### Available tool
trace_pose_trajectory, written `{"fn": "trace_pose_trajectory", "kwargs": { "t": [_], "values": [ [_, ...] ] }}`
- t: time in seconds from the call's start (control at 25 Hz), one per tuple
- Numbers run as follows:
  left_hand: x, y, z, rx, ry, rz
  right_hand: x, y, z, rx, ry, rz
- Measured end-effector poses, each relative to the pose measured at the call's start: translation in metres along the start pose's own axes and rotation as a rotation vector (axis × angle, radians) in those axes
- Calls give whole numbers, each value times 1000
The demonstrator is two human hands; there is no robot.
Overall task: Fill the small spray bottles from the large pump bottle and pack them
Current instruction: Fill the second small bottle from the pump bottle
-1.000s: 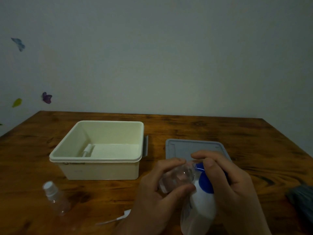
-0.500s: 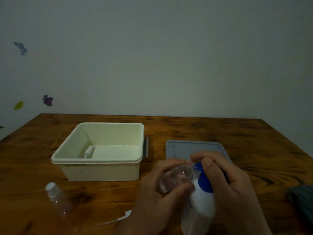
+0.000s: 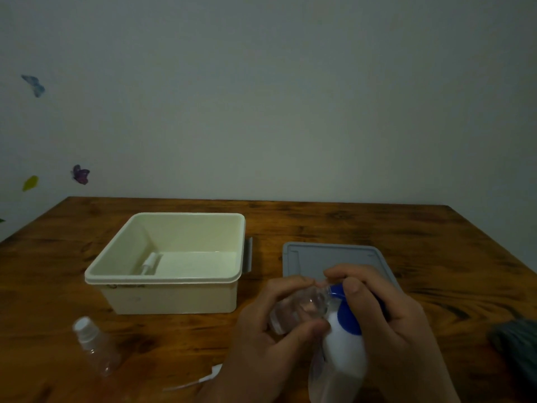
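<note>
My left hand grips a small clear spray bottle, tilted with its open mouth against the blue nozzle of the large white pump bottle. My right hand wraps over the blue pump head. A second small clear bottle with a white cap stands at the front left. A loose white spray head with its thin tube lies on the table beside my left wrist. Another small capped bottle lies inside the cream box.
The grey lid of the box lies flat on the wooden table behind my hands. A dark grey cloth sits at the right edge. A plain wall with butterfly stickers rises behind the table.
Both hands hold the same grip on the bottles. The view has tipped slightly, so everything sits a little lower in frame.
</note>
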State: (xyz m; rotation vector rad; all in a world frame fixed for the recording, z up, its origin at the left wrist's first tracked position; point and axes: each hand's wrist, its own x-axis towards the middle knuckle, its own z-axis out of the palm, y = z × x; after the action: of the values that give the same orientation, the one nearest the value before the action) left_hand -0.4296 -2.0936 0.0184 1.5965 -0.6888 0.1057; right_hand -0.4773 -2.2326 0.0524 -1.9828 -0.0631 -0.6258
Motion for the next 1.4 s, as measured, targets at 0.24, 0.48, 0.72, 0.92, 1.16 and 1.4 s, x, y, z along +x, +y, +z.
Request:
{"fn": "trace_pose_trajectory", "kwargs": {
  "t": [0.24, 0.48, 0.72, 0.92, 1.16, 1.4],
  "values": [
    [0, 3, 0, -27, 8, -16, 2, -3, 2, 22, 12, -45],
    [-2, 0, -1, 29, 2, -8, 0, 3, 2, 9, 23, -48],
    [0, 1, 1, -21, 8, -42, 2, 1, -1, -2, -11, -14],
    [-1, 0, 1, 14, 12, -20, 1, 3, 0, 0, 14, -60],
    [-2, 0, 1, 52, 1, -5, -1, 3, -1, 11, 14, -28],
    [-1, 1, 1, -19, 2, -23, -1, 0, -1, 15, 26, -48]
  ]
}}
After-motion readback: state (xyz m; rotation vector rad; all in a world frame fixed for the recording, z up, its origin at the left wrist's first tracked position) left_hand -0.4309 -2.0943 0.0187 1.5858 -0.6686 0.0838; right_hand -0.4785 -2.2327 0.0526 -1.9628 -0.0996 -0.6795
